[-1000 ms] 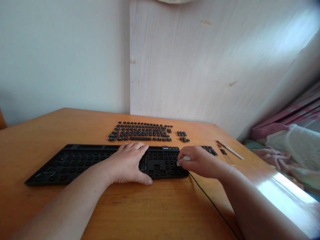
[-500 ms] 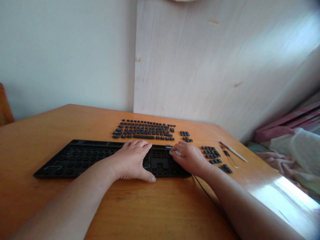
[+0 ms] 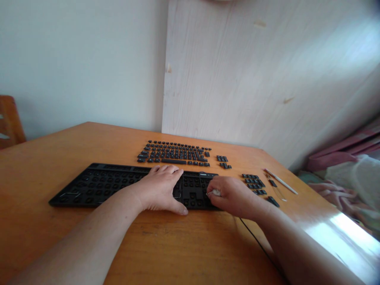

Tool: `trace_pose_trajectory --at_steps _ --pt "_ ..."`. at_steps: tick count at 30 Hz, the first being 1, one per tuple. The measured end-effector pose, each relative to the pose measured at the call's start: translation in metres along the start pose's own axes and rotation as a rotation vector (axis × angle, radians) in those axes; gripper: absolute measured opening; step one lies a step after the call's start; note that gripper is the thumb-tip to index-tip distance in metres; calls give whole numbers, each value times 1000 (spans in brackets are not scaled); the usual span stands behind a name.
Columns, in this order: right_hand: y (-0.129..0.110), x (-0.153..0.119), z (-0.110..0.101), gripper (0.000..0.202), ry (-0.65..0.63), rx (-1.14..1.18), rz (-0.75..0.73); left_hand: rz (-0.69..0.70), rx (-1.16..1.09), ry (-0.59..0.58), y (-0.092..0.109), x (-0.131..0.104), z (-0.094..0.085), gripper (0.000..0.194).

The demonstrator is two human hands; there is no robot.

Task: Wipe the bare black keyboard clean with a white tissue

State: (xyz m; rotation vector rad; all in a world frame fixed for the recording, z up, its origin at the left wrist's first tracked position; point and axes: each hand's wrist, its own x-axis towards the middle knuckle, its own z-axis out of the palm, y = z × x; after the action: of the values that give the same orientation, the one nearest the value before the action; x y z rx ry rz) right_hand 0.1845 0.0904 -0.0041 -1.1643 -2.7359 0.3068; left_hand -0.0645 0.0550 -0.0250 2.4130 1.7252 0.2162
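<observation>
A black keyboard (image 3: 97,186) without its keycaps lies on the wooden table, its bare switch sockets showing. Across its middle spans my left hand (image 3: 162,190), fingertips at the back edge and thumb at the front edge, bracing it. My right hand (image 3: 230,194) is closed over the number-pad end. A small crumpled white wad, like tissue (image 3: 216,192), sticks out between its thumb and fingers and meets the sockets. The hand hides the keyboard's right end.
Behind the keyboard, removed keycaps (image 3: 175,152) lie in rows, with a long space bar (image 3: 173,161) in front. More keycaps (image 3: 253,181) sit to the right, near a white pen-like stick (image 3: 280,181) and a thin wire tool (image 3: 277,190). A cable (image 3: 258,241) runs toward me.
My right hand has moved toward me along the number pad with the white wad, uncovering the top right corner. My left hand stays on the keyboard. The view has shifted slightly.
</observation>
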Motion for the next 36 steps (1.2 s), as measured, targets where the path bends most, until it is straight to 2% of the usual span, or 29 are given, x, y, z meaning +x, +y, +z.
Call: trace_pose_trajectory --at_steps 5,10,12,15,18,19,21,24,28,32,36 --pt "6 -5 1 12 -29 155 -4 6 1 1 0 -1 0 120" --pt "16 -5 0 19 -2 568 178 -6 14 -43 0 -3 -3 124" --pt "19 -4 -2 23 31 718 198 -15 11 -53 -1 -3 -4 124" --pt "18 -4 -4 26 68 865 153 6 -10 44 2 -2 -6 112" --pt "14 -6 -4 29 100 931 122 61 -133 238 12 -1 -12 76" --pt "12 -7 -3 29 107 950 115 76 -204 268 17 -1 -15 64" --pt "8 -7 0 30 117 982 98 106 -356 255 27 -3 -19 51" --pt "2 -7 7 30 126 1010 64 146 -516 214 42 -6 -20 48" --pt "-5 -7 13 31 124 1055 47 142 -552 183 55 -9 -14 43" --pt "-10 -7 13 32 86 1076 35 119 -526 191 59 -7 -7 42" --pt "-14 -8 11 30 138 968 -15 91 -600 208 58 -6 -5 45"
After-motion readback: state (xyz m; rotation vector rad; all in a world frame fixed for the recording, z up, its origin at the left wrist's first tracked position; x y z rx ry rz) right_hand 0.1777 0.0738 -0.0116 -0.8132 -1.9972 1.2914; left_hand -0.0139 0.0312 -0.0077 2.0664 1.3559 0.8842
